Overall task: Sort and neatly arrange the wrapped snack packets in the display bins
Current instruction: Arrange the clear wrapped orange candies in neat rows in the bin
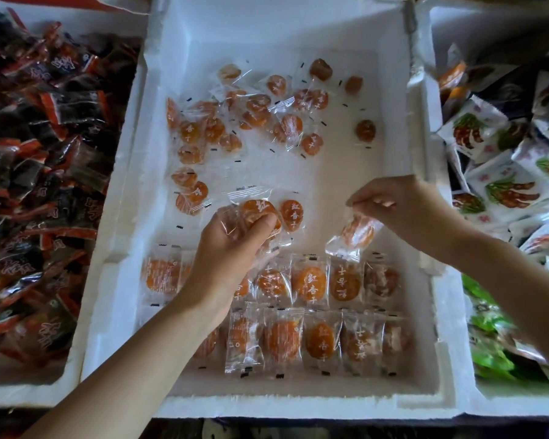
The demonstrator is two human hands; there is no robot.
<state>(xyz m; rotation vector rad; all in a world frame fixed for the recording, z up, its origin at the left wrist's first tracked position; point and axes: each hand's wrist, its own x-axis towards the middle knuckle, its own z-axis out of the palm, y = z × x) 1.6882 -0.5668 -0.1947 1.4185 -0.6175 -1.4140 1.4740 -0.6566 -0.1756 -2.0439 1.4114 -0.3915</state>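
Foam bin point(282, 30) fills the middle of your view, white and deep-walled. Beside it stand a left bin point(26, 392) heaped with dark packets point(38, 160) and a right bin point(504, 403) holding white packets point(501, 185) and green packets point(488, 350). Across the far half of the foam bin the loose packets point(254, 115) lie scattered and overlapping. At the near end two rows point(309, 282) sit side by side in tidy order. You appear to be mid-sort, feeding the rows from the scatter. Your left grip point(232, 245) is curled round a bunch point(255, 213) of several packets, held over the middle of the bin floor just beyond the rows. Your right grip point(403, 207) is pinched closed on the top edge of a single packet point(357, 234), which hangs tilted just above the right end of the farther row. The next move probably calls for laying that packet flat, squared to its neighbours, either closing that row or starting a third one beyond it. Each packet is clear crinkled film around a flat orange fruit disc, printed with white characters and small black marks at the seals. A few discs look browner, and the lettering faces different ways, so you may want to turn them alike. The film looks light and slippery, so set each one down gently or the rows may shift.
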